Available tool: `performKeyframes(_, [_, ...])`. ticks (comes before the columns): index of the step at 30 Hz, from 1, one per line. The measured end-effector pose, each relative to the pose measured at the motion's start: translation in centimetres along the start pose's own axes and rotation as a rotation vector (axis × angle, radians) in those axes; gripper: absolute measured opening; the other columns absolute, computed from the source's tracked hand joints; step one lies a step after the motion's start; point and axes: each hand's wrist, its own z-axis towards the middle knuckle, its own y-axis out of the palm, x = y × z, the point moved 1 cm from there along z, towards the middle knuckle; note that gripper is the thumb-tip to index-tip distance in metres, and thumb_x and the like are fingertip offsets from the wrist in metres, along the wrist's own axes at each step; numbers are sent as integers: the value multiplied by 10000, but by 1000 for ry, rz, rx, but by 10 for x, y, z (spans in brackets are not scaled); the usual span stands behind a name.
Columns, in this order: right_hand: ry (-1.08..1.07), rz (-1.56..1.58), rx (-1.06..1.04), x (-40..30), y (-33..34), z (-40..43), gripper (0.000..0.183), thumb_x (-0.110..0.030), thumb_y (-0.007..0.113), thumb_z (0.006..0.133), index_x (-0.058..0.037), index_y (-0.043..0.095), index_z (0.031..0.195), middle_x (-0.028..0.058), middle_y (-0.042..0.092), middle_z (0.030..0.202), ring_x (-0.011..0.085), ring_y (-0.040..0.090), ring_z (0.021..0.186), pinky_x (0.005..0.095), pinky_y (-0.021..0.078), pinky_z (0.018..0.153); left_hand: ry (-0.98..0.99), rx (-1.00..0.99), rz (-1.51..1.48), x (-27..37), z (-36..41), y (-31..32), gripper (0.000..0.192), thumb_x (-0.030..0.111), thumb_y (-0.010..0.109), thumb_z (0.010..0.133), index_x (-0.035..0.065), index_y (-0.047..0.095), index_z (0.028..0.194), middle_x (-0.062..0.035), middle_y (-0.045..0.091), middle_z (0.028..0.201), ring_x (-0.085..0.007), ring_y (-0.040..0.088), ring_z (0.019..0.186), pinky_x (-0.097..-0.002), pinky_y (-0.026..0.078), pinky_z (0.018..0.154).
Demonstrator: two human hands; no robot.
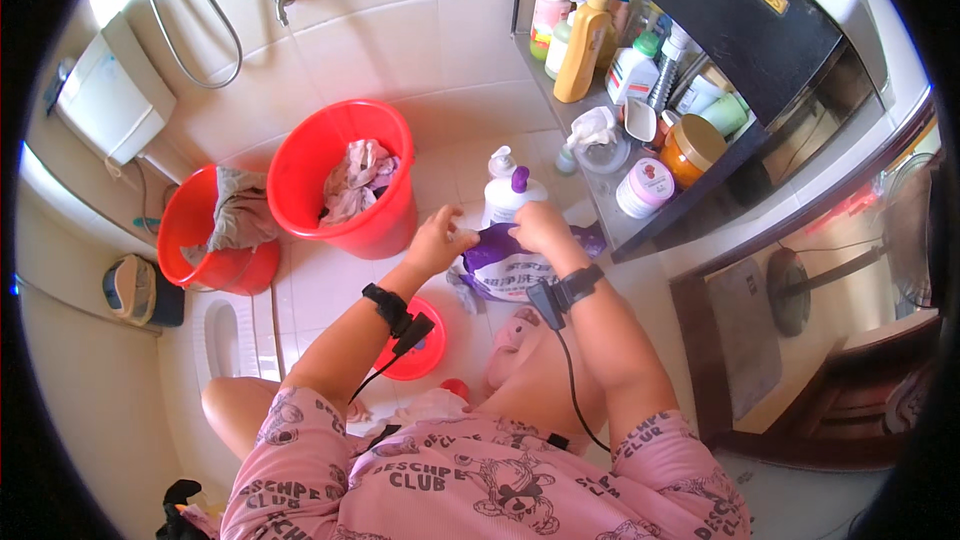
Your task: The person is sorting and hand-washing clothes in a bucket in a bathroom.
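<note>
A purple and white plastic bag (506, 274), bearing writing, lies before me with its dark purple top edge toward my hands. My right hand (541, 227) is closed on that upper edge, fingers curled down. At the bag's upper left corner is my left hand (441, 241), thumb tip against it and fingers bent; whether it grips the plastic is unclear. Just behind the bag stand a white bottle with a purple cap (510, 195) and a pump bottle (501, 163). Below my left wrist, a red basin (426, 330) is partly hidden by my forearm.
A large red bucket (405, 202) holds cloth (360, 180) under a running wall tap (282, 4). Left of it, a smaller red bucket (176, 240) has grey cloth (244, 210) over its rim. A squat toilet (225, 334) is at left. Bottles and jars crowd a shelf (551, 82) at right.
</note>
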Motion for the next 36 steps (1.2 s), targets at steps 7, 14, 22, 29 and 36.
performKeyframes(7, [22, 59, -40, -1, -4, 0, 182, -219, 696, 730, -59, 686, 816, 177, 656, 863, 330, 633, 847, 404, 506, 754, -416, -222, -168, 3, 4, -7, 289, 225, 700, 738, 35, 623, 940, -167, 614, 866, -290, 620, 753, -363, 504, 688])
performKeyframes(14, [37, 82, -53, 0, -1, 4, 192, -219, 703, 723, -60, 688, 828, 179, 655, 875, 330, 632, 856, 402, 506, 757, 447, 120, 89, -11, -2, 3, 230, 199, 666, 793, -8, 642, 891, -131, 639, 670, -208, 647, 622, -318, 509, 589])
performKeyframes(22, [-8, 15, -3, -2, -2, 0, 188, -221, 701, 721, -62, 690, 822, 182, 655, 859, 332, 634, 842, 404, 508, 750, -337, -79, -282, 2, 2, -1, 355, 268, 663, 788, -83, 626, 751, -109, 601, 572, -173, 614, 461, -285, 522, 467])
performKeyframes(29, [-11, 35, 19, -1, -2, -2, 188, -221, 699, 720, -53, 682, 804, 184, 646, 824, 334, 630, 814, 406, 499, 732, -638, -93, -690, -16, 7, -2, 388, 277, 632, 822, -89, 611, 696, -125, 585, 570, -188, 576, 436, -302, 495, 412])
performKeyframes(36, [10, 66, 10, 3, 4, 7, 212, -227, 683, 735, -46, 686, 844, 176, 657, 875, 326, 634, 854, 410, 504, 760, 46, 159, -263, 44, 17, -16, 241, 134, 686, 763, -22, 587, 919, -110, 598, 720, -175, 601, 626, -288, 502, 586])
